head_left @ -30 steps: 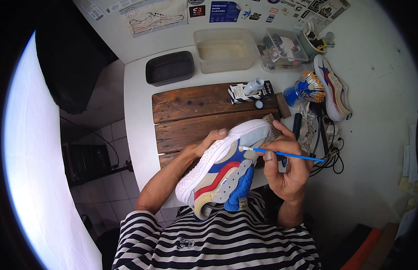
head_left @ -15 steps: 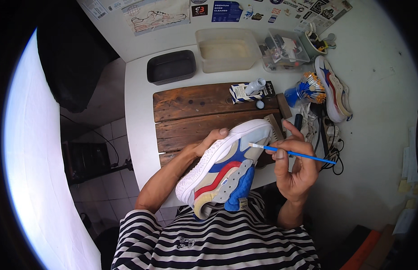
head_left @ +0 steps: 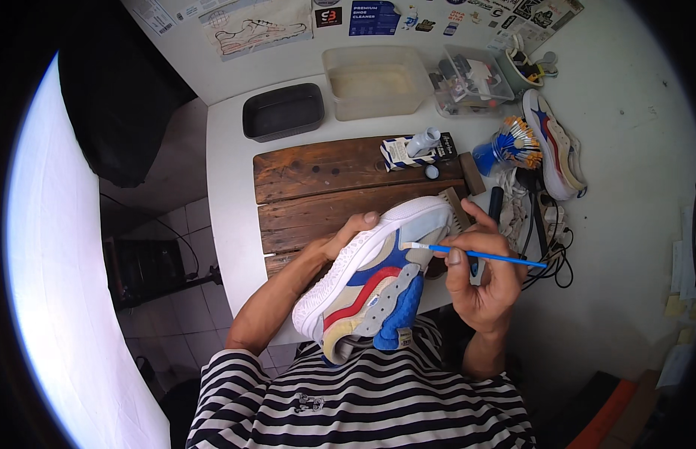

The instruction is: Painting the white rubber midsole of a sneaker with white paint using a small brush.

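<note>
My left hand [head_left: 344, 239] grips a multicolour sneaker [head_left: 366, 295] by its white sole, tilted with the toe up and to the right. My right hand [head_left: 479, 277] pinches a slim blue paintbrush [head_left: 505, 258]; its pale bristles touch or hover just over the light panel beside the blue stripe near the toe. Beyond the shoe, on the wooden board [head_left: 303, 172], are a small open bottle [head_left: 424, 141], a striped box [head_left: 396, 153] and a round cap [head_left: 431, 171]. A bristled wooden brush [head_left: 455, 209] is partly hidden behind the shoe's toe.
At the back of the white table stand a dark tray [head_left: 283, 87], a translucent tub [head_left: 374, 60] and a box of supplies [head_left: 471, 82]. To the right are a pot of brushes [head_left: 488, 156], a second sneaker [head_left: 557, 150] and tangled black cables [head_left: 559, 254]. A bright white panel [head_left: 86, 299] fills the left edge.
My right hand with the paintbrush moved right about half a second ago and has since shifted back slightly left, bristles nearer the blue stripe. The sneaker and my left hand stay almost still.
</note>
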Tool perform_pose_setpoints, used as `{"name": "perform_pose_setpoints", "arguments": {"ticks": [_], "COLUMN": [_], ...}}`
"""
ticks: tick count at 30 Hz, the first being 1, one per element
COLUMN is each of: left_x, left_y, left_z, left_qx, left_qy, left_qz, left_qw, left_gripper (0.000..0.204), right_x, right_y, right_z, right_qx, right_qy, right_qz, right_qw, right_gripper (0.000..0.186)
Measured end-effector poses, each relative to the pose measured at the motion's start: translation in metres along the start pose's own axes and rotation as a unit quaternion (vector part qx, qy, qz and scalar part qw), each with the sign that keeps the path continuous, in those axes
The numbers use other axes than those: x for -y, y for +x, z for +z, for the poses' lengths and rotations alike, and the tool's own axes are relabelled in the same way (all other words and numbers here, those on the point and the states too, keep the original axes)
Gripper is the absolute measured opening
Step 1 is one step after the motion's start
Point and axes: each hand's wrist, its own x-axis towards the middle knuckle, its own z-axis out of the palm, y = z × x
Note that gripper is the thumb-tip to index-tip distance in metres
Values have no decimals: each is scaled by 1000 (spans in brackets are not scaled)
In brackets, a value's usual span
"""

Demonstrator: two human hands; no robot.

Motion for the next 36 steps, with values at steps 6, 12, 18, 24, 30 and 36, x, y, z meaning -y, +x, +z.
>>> {"name": "perform_pose_setpoints", "arguments": {"ticks": [6, 12, 18, 24, 30, 36], "left_x": [4, 6, -3, 14, 12, 19], "left_y": [4, 1, -2, -14, -21, -23], "left_z": [-4, -11, -16, -11, -16, -14], "left_qx": [4, -4, -12, -12, -12, -10], "left_qy": [10, 11, 50, 60, 63, 58], "left_qz": [-5, 10, 26, 38, 45, 48], "left_qw": [1000, 1000, 998, 997, 997, 997], "left_gripper": [119, 111, 110, 111, 112, 113], "right_x": [-2, -13, -25, -56, -75, -91], "right_y": [-3, -3, 17, 45, 73, 84], "right_z": [-2, -13, -43, -47, -20, 2], "right_qx": [-31, -57, -141, -123, -71, -18], "right_qy": [5, 1, 108, 164, -50, -128], "right_qz": [11, 37, 134, 173, 173, 126], "right_qw": [999, 998, 975, 963, 981, 984], "right_gripper": [11, 9, 14, 16, 15, 13]}}
